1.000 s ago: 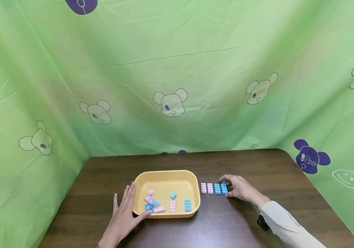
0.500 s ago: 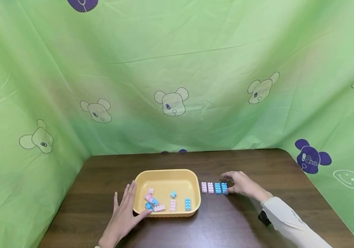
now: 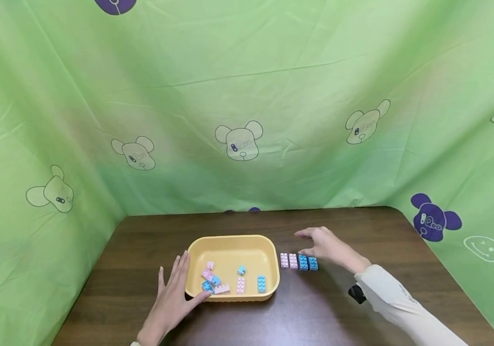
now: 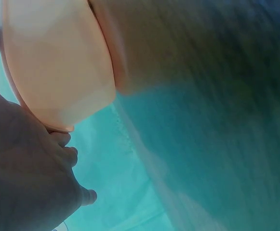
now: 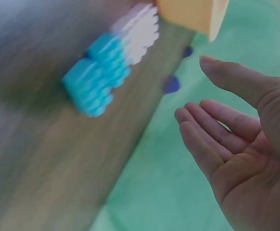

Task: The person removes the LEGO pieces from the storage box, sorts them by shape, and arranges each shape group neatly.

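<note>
My left hand [image 3: 170,299] rests against the left side of a yellow tray [image 3: 268,297], fingers along its rim and thumb at the front edge; the left wrist view shows the hand touching the tray wall [image 4: 58,62]. Pink and blue toy bricks lie inside the tray, among them a blue brick [image 3: 262,283] and a pink brick [image 3: 240,285]. Right of the tray, two pink bricks [image 3: 289,261] and two blue bricks [image 3: 308,262] stand side by side in a row. Above this row my right hand [image 3: 329,246] hovers, its palm holding nothing in the right wrist view.
A dark wooden table [image 3: 316,307] carries everything. A green cloth [image 3: 238,192] with bear-head prints hangs behind the table and along both sides. A black object [image 3: 357,294] shows under the right wrist.
My right hand has left the rightmost blue brick, rising and moving left over the row. My left hand stays at the tray, and the bricks look unmoved.
</note>
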`<state>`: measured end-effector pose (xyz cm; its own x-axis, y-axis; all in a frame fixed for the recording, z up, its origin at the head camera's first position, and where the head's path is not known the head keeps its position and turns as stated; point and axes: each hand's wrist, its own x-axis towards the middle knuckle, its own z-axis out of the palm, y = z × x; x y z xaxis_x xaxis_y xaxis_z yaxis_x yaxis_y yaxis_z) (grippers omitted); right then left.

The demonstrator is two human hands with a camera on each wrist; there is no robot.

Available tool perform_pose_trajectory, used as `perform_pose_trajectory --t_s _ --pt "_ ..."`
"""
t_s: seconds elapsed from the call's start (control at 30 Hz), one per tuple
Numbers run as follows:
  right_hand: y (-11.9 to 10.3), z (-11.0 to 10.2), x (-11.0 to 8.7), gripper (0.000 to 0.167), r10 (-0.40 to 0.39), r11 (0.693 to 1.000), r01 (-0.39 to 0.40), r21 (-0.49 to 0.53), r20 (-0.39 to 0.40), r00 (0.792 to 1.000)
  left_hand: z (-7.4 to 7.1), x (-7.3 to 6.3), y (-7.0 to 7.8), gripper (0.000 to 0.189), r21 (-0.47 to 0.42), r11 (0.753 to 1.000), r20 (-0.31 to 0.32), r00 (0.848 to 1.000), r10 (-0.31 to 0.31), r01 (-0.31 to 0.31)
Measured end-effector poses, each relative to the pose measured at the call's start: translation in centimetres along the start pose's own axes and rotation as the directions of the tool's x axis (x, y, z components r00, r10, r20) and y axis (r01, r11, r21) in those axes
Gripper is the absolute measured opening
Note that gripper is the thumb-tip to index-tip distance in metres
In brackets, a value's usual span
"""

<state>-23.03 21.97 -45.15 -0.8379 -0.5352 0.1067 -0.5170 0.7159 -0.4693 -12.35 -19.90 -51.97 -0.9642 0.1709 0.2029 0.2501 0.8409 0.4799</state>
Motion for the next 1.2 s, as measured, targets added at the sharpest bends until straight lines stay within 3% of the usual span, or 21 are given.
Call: perform_pose_trajectory --t_s 0.27,0.63,0.83,1.2 --pt "-3.9 0.3 2.3 0.040 -0.131 0.988 0.133 -0.084 0.032 0.991 0.1 0.2 -0.2 0.110 0.002 1.000 0.002 1.000 0.004 -0.004" --pt "-8.1 3.0 4.2 0.035 -0.218 0.967 0.239 -0.083 0.204 0.954 0.2 0.0 -0.3 0.112 -0.010 1.000 -0.014 1.000 0.011 -0.012" --pt "-10.0 5.0 3.9 0.025 -0.194 0.957 0.244 -0.155 0.281 0.940 0.3 -0.2 -0.2 0.110 -0.011 1.000 -0.016 1.000 0.009 -0.009" --pt "-10.9 6.9 3.1 0.042 -0.146 0.963 0.193 -0.190 0.237 0.960 0.4 -0.2 -0.3 0.113 0.006 1.000 -0.011 1.000 0.003 -0.003"
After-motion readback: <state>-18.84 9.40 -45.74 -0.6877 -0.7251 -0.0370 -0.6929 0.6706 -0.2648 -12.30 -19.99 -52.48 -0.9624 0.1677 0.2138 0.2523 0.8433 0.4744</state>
